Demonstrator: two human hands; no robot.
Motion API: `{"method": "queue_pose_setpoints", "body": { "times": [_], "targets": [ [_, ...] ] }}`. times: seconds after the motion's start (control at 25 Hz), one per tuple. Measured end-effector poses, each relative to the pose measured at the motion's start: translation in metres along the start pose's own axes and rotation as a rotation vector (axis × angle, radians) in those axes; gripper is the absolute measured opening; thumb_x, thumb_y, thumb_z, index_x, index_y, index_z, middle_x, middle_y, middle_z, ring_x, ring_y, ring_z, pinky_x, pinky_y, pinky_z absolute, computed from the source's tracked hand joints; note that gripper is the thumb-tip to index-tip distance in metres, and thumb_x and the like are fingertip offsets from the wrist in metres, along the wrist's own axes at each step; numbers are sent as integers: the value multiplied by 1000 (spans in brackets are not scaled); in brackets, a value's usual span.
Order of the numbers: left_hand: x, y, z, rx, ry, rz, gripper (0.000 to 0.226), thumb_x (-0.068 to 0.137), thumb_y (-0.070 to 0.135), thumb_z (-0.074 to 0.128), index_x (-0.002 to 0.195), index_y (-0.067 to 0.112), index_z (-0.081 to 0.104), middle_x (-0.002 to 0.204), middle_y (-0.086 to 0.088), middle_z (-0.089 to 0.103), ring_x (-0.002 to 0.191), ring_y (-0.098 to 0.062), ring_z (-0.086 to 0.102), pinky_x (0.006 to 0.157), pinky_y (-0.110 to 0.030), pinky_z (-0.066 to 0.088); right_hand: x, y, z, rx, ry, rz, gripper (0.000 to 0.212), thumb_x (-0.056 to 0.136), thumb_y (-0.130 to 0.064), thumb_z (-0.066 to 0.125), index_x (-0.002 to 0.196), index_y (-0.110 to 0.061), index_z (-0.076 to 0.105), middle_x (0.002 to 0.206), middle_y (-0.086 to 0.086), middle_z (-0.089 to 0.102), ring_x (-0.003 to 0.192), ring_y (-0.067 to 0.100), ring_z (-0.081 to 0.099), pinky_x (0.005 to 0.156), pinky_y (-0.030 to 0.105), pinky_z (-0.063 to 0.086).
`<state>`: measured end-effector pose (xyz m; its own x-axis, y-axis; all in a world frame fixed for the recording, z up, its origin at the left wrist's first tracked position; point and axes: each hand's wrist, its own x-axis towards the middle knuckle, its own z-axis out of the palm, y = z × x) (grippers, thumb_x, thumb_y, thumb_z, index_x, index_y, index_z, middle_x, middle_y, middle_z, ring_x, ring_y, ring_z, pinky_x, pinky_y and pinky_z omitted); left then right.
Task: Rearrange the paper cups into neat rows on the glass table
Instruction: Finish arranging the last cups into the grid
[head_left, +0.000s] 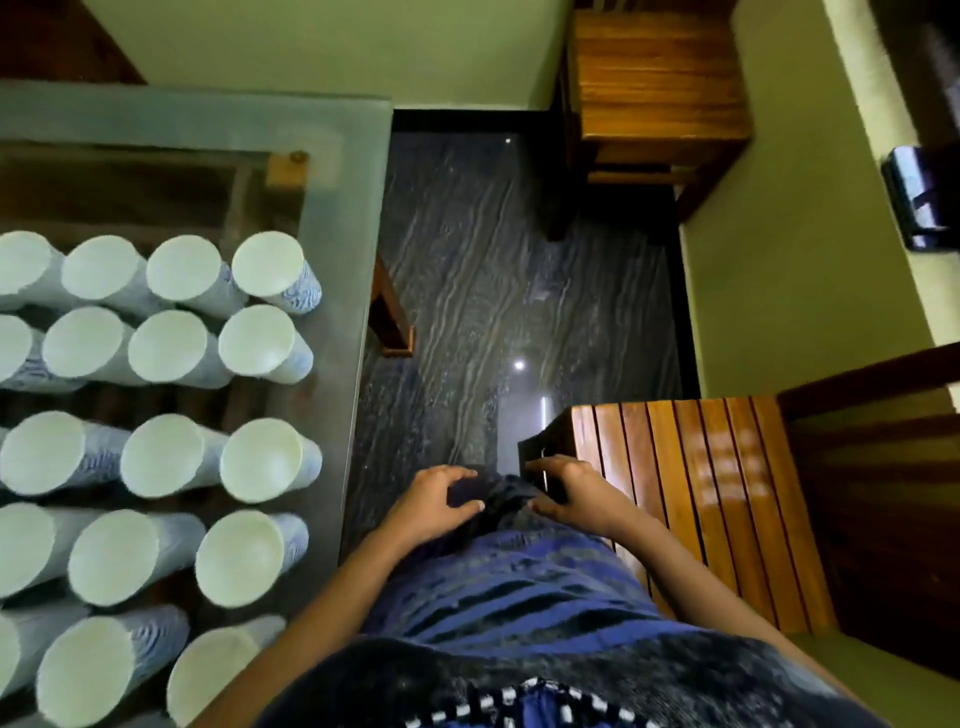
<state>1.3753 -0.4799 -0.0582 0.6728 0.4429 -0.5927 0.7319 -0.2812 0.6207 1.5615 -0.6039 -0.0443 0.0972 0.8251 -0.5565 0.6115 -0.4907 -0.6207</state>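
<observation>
Several paper cups (258, 460), white with blue wavy sides, stand in rows on the glass table (337, 208) at the left. The rows run from the table's middle down to the bottom edge of the view. The far-right cup of the top row (267, 262) is near the table's right edge. My left hand (441, 501) and my right hand (574, 493) rest on my knees over blue striped cloth, to the right of the table. Both hands are away from the cups and hold nothing, fingers spread and slightly curled.
A slatted wooden seat (727, 493) is at my right. A wooden cabinet (654, 78) stands at the back against the green wall. Dark marble floor (493, 260) lies between the table and the furniture. A black device (919, 202) hangs on the right wall.
</observation>
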Motion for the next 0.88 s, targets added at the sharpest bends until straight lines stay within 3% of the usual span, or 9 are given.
{"method": "queue_pose_setpoints", "body": {
  "times": [0.12, 0.24, 0.6, 0.76, 0.88],
  "targets": [
    [49, 14, -31, -8, -11, 26, 48, 82, 31, 66, 125, 13, 55, 124, -6, 58, 113, -16, 53, 83, -6, 29, 43, 5, -43, 16, 36, -15, 47, 82, -23, 67, 125, -11, 53, 123, 9, 58, 113, 20, 53, 81, 5, 29],
    [113, 24, -72, -16, 3, 0, 48, 82, 32, 66, 125, 14, 55, 124, -5, 58, 112, -16, 54, 88, -14, 35, 109, 15, -101, 18, 27, -45, 43, 81, -19, 68, 121, -10, 57, 122, 9, 60, 112, 22, 55, 80, -2, 26],
    [307, 109, -241, 30, 125, -74, 48, 83, 31, 65, 125, 9, 54, 123, -13, 57, 116, -25, 51, 95, -26, 36, 308, 21, -322, -204, -162, -79, 56, 84, -29, 64, 133, -10, 44, 137, 10, 48, 126, 24, 44, 100, 24, 30],
    [381, 125, -309, -18, 195, -81, 50, 82, 32, 65, 127, 12, 53, 127, -10, 55, 118, -23, 49, 98, -27, 37, 386, 13, -391, -255, -189, -61, 56, 84, -31, 65, 133, -12, 45, 135, 9, 50, 123, 21, 47, 92, 16, 31],
    [441, 111, -360, -54, 244, -70, 47, 81, 29, 66, 123, 11, 56, 124, -10, 56, 115, -24, 51, 92, -22, 36, 463, 0, -436, -298, -196, -77, 56, 83, -32, 66, 133, -14, 46, 135, 6, 50, 122, 19, 48, 93, 18, 34]
  ]
}}
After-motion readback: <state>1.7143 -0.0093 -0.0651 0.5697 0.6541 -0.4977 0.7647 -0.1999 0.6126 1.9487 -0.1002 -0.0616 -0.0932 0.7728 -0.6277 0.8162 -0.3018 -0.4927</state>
